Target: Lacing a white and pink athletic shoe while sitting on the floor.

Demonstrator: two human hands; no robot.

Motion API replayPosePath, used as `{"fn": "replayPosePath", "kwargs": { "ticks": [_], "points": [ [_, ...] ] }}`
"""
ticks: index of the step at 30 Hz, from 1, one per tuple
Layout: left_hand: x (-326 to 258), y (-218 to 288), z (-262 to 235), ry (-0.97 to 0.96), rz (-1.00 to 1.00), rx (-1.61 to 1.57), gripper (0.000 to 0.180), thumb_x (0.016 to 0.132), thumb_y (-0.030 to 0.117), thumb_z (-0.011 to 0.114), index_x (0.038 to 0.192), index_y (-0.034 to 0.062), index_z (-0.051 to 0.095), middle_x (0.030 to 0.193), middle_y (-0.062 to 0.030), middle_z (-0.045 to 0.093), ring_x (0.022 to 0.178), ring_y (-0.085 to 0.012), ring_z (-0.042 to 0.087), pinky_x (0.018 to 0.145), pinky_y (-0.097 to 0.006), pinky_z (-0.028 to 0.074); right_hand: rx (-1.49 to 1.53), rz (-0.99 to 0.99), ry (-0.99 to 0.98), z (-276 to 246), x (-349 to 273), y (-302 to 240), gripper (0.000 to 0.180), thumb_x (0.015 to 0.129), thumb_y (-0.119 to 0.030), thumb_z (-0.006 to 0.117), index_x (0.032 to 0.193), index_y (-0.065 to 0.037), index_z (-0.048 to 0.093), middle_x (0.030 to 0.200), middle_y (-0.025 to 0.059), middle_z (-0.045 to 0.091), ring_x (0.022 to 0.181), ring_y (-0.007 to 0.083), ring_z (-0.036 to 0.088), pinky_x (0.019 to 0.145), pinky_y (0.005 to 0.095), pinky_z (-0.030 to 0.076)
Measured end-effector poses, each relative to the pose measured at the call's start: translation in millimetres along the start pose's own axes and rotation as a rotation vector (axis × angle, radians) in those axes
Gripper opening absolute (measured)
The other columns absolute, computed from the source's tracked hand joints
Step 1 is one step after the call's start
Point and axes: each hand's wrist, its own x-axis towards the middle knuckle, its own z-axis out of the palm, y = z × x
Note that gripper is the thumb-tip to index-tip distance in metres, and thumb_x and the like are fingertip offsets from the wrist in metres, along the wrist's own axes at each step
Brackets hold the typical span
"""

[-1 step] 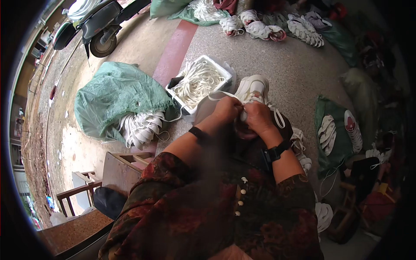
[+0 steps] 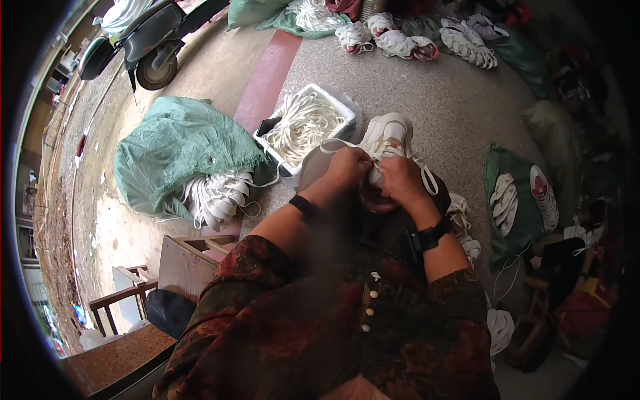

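A white and beige sneaker (image 2: 387,128) rests toe away on my lap, its dark pinkish opening turned toward me. My left hand (image 2: 348,169) is closed at the left eyelet row, pinching a white shoelace (image 2: 328,148) whose loop arcs out to the left. Close beside it, my right hand (image 2: 401,180) is curled in a pinch over the lacing on the other side; its fingertips are partly hidden. Another lace loop hangs to the right of that hand. Part of the sneaker's tongue shows between both hands.
Beyond my left hand stands a white bin (image 2: 349,110) heaped with laces (image 2: 303,127). A green sack (image 2: 180,143) spilling white shoe parts lies left, near a wooden stool (image 2: 190,263). More bundled shoe uppers (image 2: 393,43) lie at the back; another green sack (image 2: 517,230) is right.
My right hand has turned slightly and shifted a little, baring more of the lacing and tongue. The left hand stays nearly in place.
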Motion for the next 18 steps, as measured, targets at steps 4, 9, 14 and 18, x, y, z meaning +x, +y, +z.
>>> {"fn": "replayPosePath", "kwargs": {
  "ticks": [4,9,14,18],
  "points": [
    [-5,3,2,0.136,-0.036,-0.108,0.017,0.074,0.018,0.068,0.075,0.0030,0.061,0.074,-0.0155,0.062,0.067,-0.0317,0.058,0.063,-0.037,0.047,0.785,0.397,0.061,-57,-42,46,0.015,0.079,-0.006,0.058,0.067,0.000,0.054,0.056,0.0010,0.050,0.055,0.0108,0.046,0.051,0.0269,0.036],
    [1,23,20,0.210,0.661,0.263,0.015,0.067,0.024,0.069,0.069,0.0112,0.061,0.067,-0.0062,0.058,0.064,-0.0259,0.058,0.058,-0.035,0.048,0.811,0.486,0.160,-56,-53,58,0.018,0.084,-0.008,0.055,0.068,0.000,0.050,0.059,-0.0030,0.042,0.059,0.0053,0.039,0.054,0.0242,0.034],
    [5,49,32,0.022,0.627,0.566,0.012,0.064,0.020,0.065,0.073,0.0133,0.062,0.078,-0.0052,0.061,0.073,-0.0261,0.061,0.068,-0.037,0.049,0.886,0.247,0.255,-48,-25,53,0.017,0.085,-0.002,0.055,0.068,-0.001,0.050,0.060,-0.0055,0.042,0.060,0.0043,0.038,0.053,0.0226,0.033],
    [7,58,43,0.013,0.566,0.590,0.016,0.062,0.028,0.067,0.065,0.0134,0.061,0.069,-0.0063,0.059,0.067,-0.0274,0.060,0.061,-0.038,0.048,0.888,0.256,0.227,-48,-23,49,0.017,0.085,-0.003,0.056,0.070,-0.001,0.050,0.062,-0.0045,0.043,0.062,0.0048,0.038,0.055,0.0226,0.035]
  ]
}}
